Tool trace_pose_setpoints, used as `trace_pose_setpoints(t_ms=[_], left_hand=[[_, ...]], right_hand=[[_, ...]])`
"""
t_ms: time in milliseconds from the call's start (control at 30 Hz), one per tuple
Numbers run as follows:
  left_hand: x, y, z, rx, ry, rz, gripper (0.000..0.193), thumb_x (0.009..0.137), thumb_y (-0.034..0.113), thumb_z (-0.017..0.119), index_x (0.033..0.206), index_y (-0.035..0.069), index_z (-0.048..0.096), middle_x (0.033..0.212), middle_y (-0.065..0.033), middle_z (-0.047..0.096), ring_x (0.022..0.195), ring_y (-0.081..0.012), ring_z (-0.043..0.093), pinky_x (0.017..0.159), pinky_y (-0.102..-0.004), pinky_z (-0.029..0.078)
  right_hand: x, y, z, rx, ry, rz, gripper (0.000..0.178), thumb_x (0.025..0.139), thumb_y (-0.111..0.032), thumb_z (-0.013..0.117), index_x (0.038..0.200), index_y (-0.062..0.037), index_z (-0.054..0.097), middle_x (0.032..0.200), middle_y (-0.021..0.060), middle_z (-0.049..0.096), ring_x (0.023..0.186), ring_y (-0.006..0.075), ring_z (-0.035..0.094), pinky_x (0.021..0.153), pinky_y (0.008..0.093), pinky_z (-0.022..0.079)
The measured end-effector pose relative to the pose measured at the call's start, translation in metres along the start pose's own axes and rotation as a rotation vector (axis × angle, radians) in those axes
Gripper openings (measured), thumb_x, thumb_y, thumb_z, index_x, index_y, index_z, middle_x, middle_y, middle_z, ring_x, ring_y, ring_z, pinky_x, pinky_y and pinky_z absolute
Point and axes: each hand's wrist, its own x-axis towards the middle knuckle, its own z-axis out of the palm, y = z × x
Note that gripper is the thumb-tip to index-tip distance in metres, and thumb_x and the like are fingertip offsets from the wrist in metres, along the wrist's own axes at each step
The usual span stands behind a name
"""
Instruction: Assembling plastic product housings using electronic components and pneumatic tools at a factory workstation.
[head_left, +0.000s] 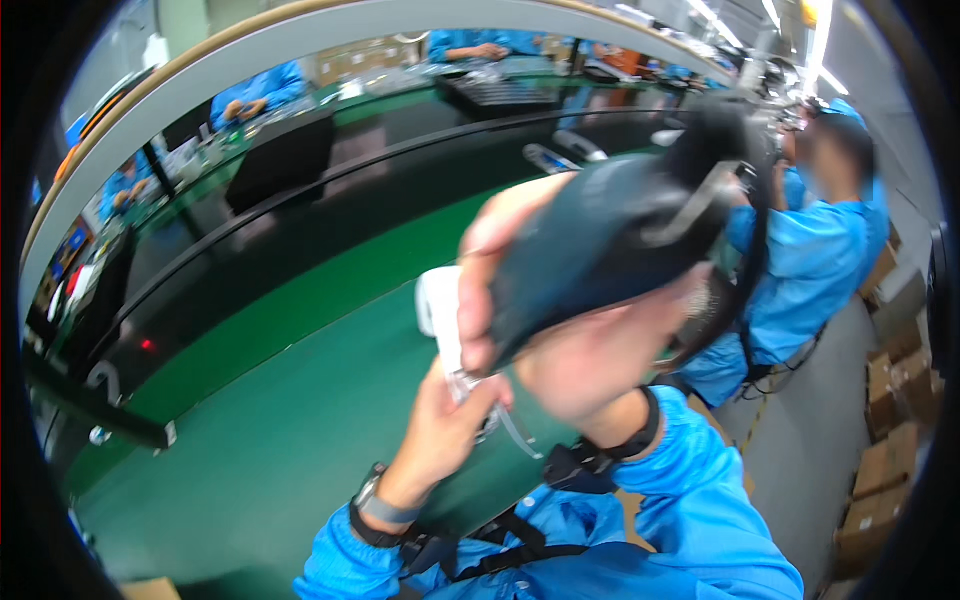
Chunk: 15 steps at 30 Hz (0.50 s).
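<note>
My right hand (pixel 590 365) is raised close to the camera, its fingers wrapped round a large dark rounded object (pixel 600 245) with a black end. Motion blur and nearness hide its exact kind. Lower and to the left, my left hand (pixel 440 430) grips a white plastic piece (pixel 437 305) with a rounded top. A thin pale cord or strip (pixel 518 425) hangs beside my left fingers. The dark object and my right fingers partly cover the white piece.
Beneath my hands lies a green worktable (pixel 290 430). Beyond it runs a dark conveyor belt (pixel 370 185) carrying black trays (pixel 285 155) and white pieces. A co-worker in blue (pixel 815 265) is at the right, near cardboard boxes (pixel 885 470). Others work across the belt.
</note>
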Motion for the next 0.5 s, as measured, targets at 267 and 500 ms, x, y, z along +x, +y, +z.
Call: trace_pose_setpoints(t_ms=[267, 500], left_hand=[[-0.001, 0.013, 0.007, 0.108, 0.018, -0.082, 0.04, 0.093, 0.004, 0.062, 0.13, -0.003, 0.049, 0.127, -0.0085, 0.058, 0.115, -0.0165, 0.056, 0.097, -0.0306, 0.045], [-0.007, 0.015, 0.009, 0.09, 0.16, -0.009, 0.026, 0.095, 0.018, 0.05, 0.113, -0.001, 0.05, 0.076, -0.0117, 0.063, 0.065, -0.0225, 0.064, 0.063, -0.0328, 0.055]], right_hand=[[0.002, -0.003, 0.011, -0.045, 0.078, 0.075, 0.094, 0.079, -0.085, 0.042, 0.112, 0.0026, 0.053, 0.075, 0.0055, 0.057, 0.056, 0.0085, 0.054, 0.048, 0.022, 0.042], [0.009, -0.009, 0.005, 0.066, 0.139, -0.087, 0.081, 0.09, -0.075, 0.037, 0.116, 0.0, 0.053, 0.08, 0.0081, 0.06, 0.059, 0.0095, 0.056, 0.053, 0.0215, 0.044]])
